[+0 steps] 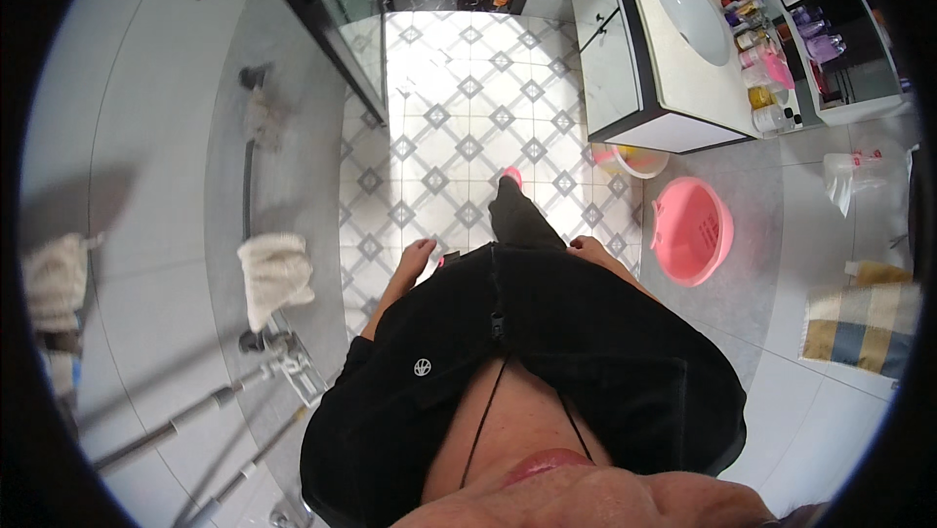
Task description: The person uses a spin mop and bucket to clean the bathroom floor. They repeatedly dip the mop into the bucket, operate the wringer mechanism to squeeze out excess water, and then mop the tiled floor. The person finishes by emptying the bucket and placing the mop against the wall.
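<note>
My left hand (419,256) hangs beside the black zip-up jacket (410,323), over the patterned floor tiles (468,92). Its fingers look loosely curled, and I see nothing in it. On the other side, my right hand (590,248) hangs in front of the jacket's edge, partly covered by it. No object shows at its fingers either. Below, one dark trouser leg (523,217) reaches forward, ending in a pink slipper (512,176). The other foot is mostly hidden by the jacket.
A vanity counter (677,92) with a sink (692,15) and several bottles stands front right. Near it are a pink basin (688,231) and another basin (644,160) under the cabinet. To the left are a glass door's frame (329,37), a hanging towel (274,275) and mop poles (176,422).
</note>
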Motion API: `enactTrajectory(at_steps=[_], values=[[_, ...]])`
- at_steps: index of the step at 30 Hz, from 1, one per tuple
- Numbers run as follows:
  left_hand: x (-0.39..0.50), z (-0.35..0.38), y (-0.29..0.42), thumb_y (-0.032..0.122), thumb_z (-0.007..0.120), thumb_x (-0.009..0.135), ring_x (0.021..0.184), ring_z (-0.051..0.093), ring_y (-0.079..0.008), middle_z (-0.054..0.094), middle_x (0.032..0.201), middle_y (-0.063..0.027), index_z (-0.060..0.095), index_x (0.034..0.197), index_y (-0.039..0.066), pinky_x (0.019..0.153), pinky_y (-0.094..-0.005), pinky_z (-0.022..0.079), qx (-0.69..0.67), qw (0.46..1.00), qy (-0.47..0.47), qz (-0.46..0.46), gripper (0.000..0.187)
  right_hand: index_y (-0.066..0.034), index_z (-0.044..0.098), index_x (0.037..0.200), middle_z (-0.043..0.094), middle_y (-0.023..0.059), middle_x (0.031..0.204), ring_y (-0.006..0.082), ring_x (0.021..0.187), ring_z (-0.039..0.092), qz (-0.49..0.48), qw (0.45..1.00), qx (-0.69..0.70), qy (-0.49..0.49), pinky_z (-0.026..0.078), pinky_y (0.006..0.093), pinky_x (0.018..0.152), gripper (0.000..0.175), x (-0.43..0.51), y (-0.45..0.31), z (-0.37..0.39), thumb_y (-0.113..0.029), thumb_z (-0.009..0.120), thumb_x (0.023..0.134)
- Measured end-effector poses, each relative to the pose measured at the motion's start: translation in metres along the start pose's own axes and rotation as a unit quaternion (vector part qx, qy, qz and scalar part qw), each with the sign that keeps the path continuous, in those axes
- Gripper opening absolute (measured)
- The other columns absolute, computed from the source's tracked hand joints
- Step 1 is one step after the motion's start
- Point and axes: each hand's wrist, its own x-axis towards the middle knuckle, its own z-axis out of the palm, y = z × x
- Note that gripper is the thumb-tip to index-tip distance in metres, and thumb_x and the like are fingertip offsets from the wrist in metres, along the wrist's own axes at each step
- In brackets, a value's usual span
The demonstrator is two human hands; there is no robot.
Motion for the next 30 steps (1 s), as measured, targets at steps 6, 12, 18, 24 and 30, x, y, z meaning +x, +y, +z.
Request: enactTrajectory(at_steps=[6,12,18,24,30], values=[[0.096,-0.04,0.2,0.035,0.058,0.095,0.084,0.061,-0.0143,0.069,0.095,-0.0065,0.064,0.121,0.001,0.078,-0.028,0.048,-0.05,0.99,0.012,0.133,0.043,0.0025,0.066,0.099,0.068,0.0213,0.095,0.0355,0.089,0.065,-0.072,0.992,-0.054,0.088,0.052,0.0417,0.08,0.043,0.118,-0.037,-0.109,-0.035,0.063,0.079],[0.093,-0.124,0.464,0.011,0.056,0.098,0.095,0.06,-0.0106,0.068,0.108,-0.0049,0.064,0.119,0.002,0.084,-0.0242,0.047,-0.062,0.902,0.177,0.39,0.025,0.0005,0.059,0.109,0.063,0.0224,0.108,0.0383,0.102,0.061,-0.155,0.955,-0.024,0.253,0.049,0.0434,0.087,0.043,0.258,-0.14,-0.324,-0.031,0.067,0.082],[0.078,-0.254,0.679,0.046,0.043,0.1,0.117,0.057,-0.0263,0.061,0.124,-0.0159,0.056,0.129,0.0,0.102,-0.0413,0.042,-0.022,0.639,0.26,0.723,0.056,0.0024,0.06,0.109,0.067,0.0094,0.095,0.0181,0.087,0.064,-0.244,0.878,0.09,0.401,0.051,0.0311,0.08,0.037,0.355,-0.276,-0.551,-0.019,0.069,0.081],[0.215,-0.359,0.747,0.048,0.042,0.099,0.118,0.055,-0.0288,0.059,0.127,-0.0172,0.054,0.131,0.001,0.103,-0.0438,0.04,-0.036,0.627,0.43,0.648,0.058,0.0044,0.058,0.119,0.068,0.0134,0.108,0.0204,0.099,0.066,-0.237,0.833,0.165,0.473,0.051,0.0317,0.089,0.046,0.413,-0.333,-0.649,-0.018,0.071,0.081],[0.35,-0.434,0.79,0.05,0.042,0.098,0.12,0.053,-0.0313,0.056,0.129,-0.0184,0.052,0.133,0.002,0.103,-0.0463,0.038,-0.083,0.662,0.482,0.568,0.06,0.007,0.056,0.123,0.067,0.018,0.11,0.0231,0.097,0.067,-0.16,0.796,0.118,0.572,0.052,0.0321,0.086,0.055,0.432,-0.31,-0.734,-0.019,0.071,0.078]])
